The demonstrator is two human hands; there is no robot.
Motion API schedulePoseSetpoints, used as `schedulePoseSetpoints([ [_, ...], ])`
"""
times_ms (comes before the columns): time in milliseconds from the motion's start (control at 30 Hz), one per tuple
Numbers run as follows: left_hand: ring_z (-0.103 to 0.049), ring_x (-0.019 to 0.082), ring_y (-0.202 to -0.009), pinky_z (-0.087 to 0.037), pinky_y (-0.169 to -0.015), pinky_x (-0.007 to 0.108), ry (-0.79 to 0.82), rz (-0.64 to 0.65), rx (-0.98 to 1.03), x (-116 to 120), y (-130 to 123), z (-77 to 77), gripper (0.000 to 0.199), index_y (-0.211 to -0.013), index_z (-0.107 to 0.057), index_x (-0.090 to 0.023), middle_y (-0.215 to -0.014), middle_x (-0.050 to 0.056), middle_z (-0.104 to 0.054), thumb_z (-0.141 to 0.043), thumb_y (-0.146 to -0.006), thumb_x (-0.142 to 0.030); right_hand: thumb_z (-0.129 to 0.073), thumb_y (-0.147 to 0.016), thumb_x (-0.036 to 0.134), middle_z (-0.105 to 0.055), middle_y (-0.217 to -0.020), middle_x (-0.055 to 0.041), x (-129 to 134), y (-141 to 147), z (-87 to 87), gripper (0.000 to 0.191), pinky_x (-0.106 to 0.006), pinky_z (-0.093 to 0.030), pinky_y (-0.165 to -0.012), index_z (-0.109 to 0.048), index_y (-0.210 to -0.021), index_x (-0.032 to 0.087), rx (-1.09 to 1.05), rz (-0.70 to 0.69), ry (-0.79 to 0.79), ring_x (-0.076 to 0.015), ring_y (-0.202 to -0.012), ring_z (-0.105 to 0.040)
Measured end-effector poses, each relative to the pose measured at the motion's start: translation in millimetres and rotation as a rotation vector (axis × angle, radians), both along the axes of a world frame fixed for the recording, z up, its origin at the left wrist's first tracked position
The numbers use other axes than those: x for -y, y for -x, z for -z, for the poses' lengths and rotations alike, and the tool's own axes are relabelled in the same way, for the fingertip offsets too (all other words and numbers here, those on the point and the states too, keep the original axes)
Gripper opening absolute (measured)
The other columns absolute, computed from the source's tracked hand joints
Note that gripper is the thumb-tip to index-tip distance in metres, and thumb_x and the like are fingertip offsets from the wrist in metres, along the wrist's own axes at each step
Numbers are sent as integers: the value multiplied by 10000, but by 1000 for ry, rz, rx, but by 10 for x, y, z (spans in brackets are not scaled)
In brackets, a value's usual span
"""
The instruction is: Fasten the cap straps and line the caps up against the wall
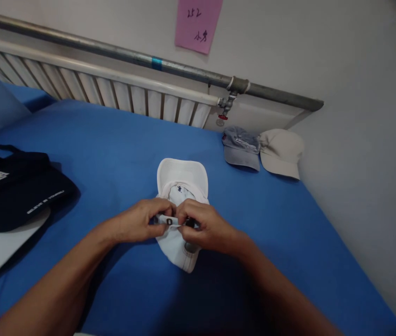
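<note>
The left hand (144, 220) and right hand (208, 225) pinch the back strap (174, 221) of a white baseball cap (173, 245) well in from the table's (114, 135) far edge, its cloth likely light, soft and yielding, best held by the strap's ends.

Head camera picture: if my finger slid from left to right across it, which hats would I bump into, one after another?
Dark navy fabric cap with white lettering → white fabric cap with its inside showing → grey-blue fabric cap → plain beige fabric cap.
</note>
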State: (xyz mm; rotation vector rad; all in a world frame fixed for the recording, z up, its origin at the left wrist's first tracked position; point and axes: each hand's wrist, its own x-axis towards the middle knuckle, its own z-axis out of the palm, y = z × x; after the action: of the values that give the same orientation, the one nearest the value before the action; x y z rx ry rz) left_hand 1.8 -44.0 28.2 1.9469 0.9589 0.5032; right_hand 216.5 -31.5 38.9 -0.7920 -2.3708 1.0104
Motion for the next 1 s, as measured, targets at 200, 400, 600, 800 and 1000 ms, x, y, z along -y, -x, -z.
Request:
schedulePoseSetpoints([
  [200,-489,144,-644,-345,-600,266,-78,-64,-108,36,-153,57,71,-849,-474,-195,-724,-21,-544,-509,-789,-206,-547,-689,55,-612,-823,-3,22,-75,-125,158,-248,-445,-695,-539,-747,202,-28,13,-45,-119,-732,-554],
  [400,-480,138,-692,-361,-638,269,126,-66,71,38,-198,120,167,-896,-535,-176,-765,-12,-535,-450,-758,-136,-548,-693,38,-626,-847,-7,50,-158,-33,181,-257,-453,-711,-540,-763,204,-12,53,-41,-126,-753,-567],
  [600,-480,143,-736,-383,-666,280,505,-131,333,-7,-174,36,175,-901,-591,-146,-821,19,-553,-561,-743,-217,-555,-729,34,-631,-920,-25,94,-195,69,177,-278,-476,-786,-536,-768,205,-91,89,-33,-138,-855,-604],
  [800,-474,130,-686,-391,-563,257,738,-218,489,-35,-168,58,201,-860,-623,-131,-833,41,-559,-560,-788,-308,-532,-764,36,-646,-989,-51,159,-178,40,182,-297,-491,-822,-539,-813,210,-76,36,-149,-154,-908,-610],
  [1000,-470,105,-638,-366,-530,232,786,-160,420,-46,-134,68,176,-869,-597,-141,-808,18,-552,-601,-751,-271,-526,-803,57,-640,-1053,-79,200,-166,-11,148,-286,-501,-820,-539,-816,203,-66,-25,-233,-154,-944,-617],
])
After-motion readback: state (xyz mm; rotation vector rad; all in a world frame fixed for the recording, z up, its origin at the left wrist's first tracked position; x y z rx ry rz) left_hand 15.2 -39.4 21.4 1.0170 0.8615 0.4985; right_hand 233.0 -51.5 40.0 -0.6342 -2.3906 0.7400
